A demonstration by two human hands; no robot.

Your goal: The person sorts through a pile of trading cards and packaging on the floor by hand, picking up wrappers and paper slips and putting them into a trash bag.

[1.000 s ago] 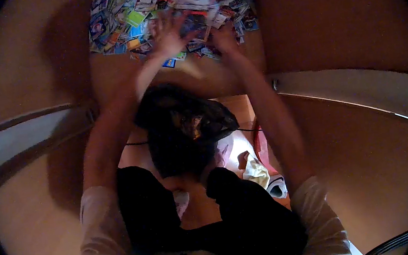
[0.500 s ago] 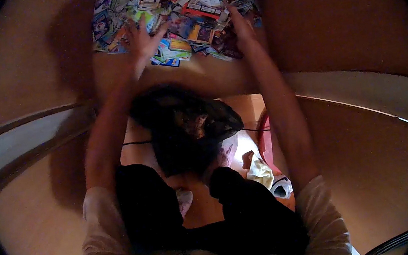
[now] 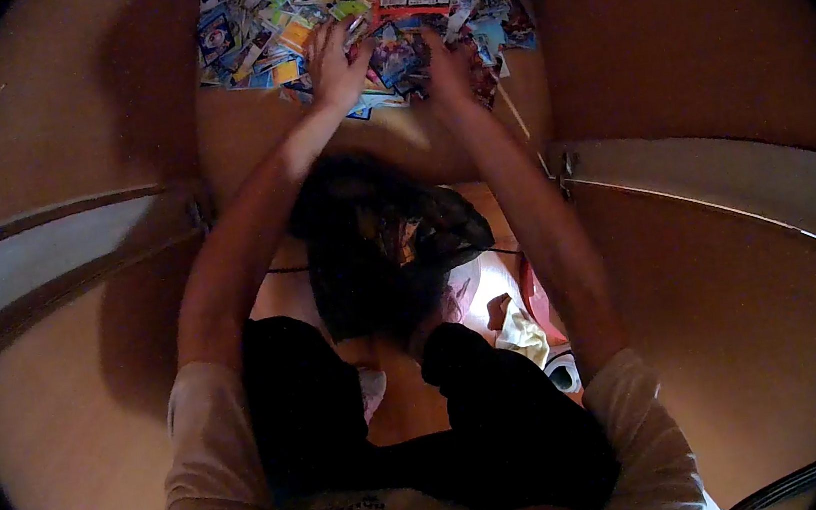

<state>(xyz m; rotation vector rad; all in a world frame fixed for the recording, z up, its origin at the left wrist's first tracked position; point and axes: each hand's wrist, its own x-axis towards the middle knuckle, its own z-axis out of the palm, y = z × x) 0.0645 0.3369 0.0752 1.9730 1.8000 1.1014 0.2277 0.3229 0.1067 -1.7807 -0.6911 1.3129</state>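
Observation:
A wide heap of trading cards (image 3: pixel 253 46), many of them overlapping, covers the far end of the tabletop. My left hand (image 3: pixel 339 69) rests on the near part of the heap, fingers stretched out and thumb apart. Close to its right, my right hand (image 3: pixel 447 69) touches the cards too, with its fingers extended and somewhat blurred in shadow. Cards lie in the gap between both hands. I see no card gripped in either hand. A red-and-white card or strip (image 3: pixel 412 3) lies just beyond them.
Wooden panels (image 3: pixel 687 52) flank the table on both sides. Below its near edge hangs or lies a dark, see-through mesh bag (image 3: pixel 368 259), above my dark-trousered legs (image 3: pixel 305 408). A pale crumpled cloth (image 3: pixel 520 333) is on the floor at the right.
Both hands have moved inward and slightly toward me, closing the gap between them. Cards between them are pushed together, and a thin light edge of the table shows at the right.

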